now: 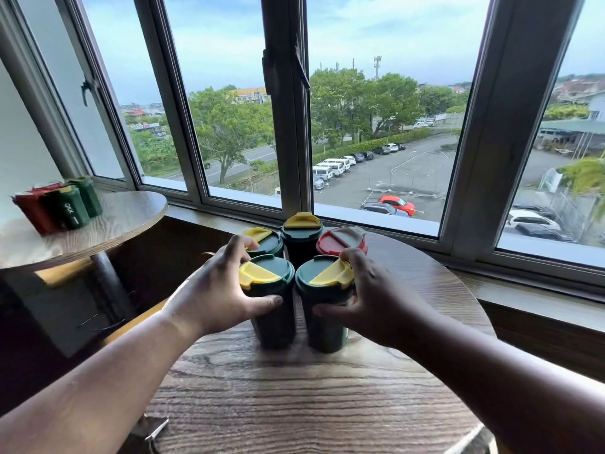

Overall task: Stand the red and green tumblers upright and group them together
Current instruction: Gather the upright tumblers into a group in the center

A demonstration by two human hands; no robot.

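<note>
Several tumblers stand upright in a tight cluster on the round wooden table (294,398). The front left green tumbler (273,319) has a green and yellow lid, and my left hand (219,290) wraps around it, thumb across its front. My right hand (370,299) wraps the front right green tumbler (324,329) in the same way. Behind them stand another green tumbler (266,242), a dark green tumbler with a yellow flap (301,235) and a red tumbler (342,240) with a red and grey lid. My fingertips reach the back tumblers.
A second round table (108,224) at the left carries several red and green tumblers (62,204) standing together. A window ledge (540,303) and window frames run right behind both tables. A gap separates the two tables.
</note>
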